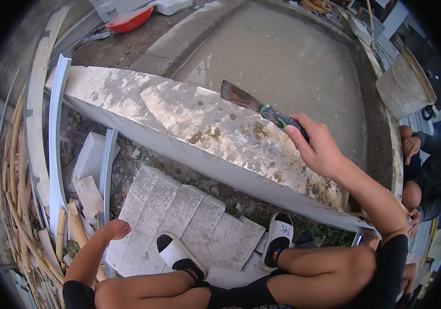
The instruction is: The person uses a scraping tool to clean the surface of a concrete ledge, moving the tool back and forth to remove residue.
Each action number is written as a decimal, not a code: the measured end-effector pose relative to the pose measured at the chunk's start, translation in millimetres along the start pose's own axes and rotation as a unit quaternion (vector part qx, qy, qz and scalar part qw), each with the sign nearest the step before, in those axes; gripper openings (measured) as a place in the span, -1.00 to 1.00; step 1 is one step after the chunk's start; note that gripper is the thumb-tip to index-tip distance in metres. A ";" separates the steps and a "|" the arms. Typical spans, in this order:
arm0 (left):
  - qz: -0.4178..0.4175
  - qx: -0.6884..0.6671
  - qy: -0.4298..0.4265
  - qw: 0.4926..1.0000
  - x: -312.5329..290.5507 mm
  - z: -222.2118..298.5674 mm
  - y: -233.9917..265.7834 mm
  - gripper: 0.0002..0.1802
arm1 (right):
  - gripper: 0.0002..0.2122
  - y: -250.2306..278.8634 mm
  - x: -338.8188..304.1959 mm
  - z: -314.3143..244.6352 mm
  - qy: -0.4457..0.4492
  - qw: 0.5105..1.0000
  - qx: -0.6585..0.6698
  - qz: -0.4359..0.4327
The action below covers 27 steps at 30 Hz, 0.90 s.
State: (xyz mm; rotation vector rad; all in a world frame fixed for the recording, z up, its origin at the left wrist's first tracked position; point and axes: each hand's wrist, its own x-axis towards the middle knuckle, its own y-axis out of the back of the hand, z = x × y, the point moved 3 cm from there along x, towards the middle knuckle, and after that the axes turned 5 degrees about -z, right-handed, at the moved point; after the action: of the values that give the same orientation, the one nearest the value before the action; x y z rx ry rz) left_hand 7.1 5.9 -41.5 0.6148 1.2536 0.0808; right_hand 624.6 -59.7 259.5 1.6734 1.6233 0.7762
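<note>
A putty knife (241, 96) with a rusty, stained blade and a black-and-green handle is gripped in my right hand (319, 147). Its blade points left, over the far edge of a low concrete wall (194, 123). The wall's top is patchy, with pale scraped areas and dark stains. My left hand (117, 229) is curled closed in front of my left knee, above pale blocks; no object shows in it.
Behind the wall lies a basin of murky water (282, 56). A dirty bucket (406, 85) stands at right, near another person (426, 165). Bamboo poles (17, 154) and white metal strips (58, 139) line the left. A red basin (130, 20) is at back left. Pale blocks (179, 216) lie below.
</note>
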 end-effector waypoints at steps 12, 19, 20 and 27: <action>0.003 0.035 0.002 0.999 -1.6 3.7 3.3 -0.70 | -0.64 2.1 -0.6 13.1 0.136 0.981 -0.077 0.114; -0.001 -0.005 0.011 1.000 -0.3 3.2 -0.5 -0.70 | -0.68 -3.2 4.6 22.3 0.113 0.971 -0.211 0.024; -0.001 -0.009 0.015 1.000 1.3 6.3 0.4 -0.70 | -0.68 -2.8 3.0 24.8 0.115 0.970 -0.212 0.028; 0.001 0.000 0.000 1.000 -1.9 -4.4 -4.4 -0.70 | -0.68 -2.7 0.0 22.6 0.139 0.977 -0.131 0.098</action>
State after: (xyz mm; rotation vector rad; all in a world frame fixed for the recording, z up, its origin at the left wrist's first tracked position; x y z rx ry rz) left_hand 1.3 3.2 -42.8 0.6156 1.2524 0.0819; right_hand 641.1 -61.1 243.9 1.6020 1.4700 1.3138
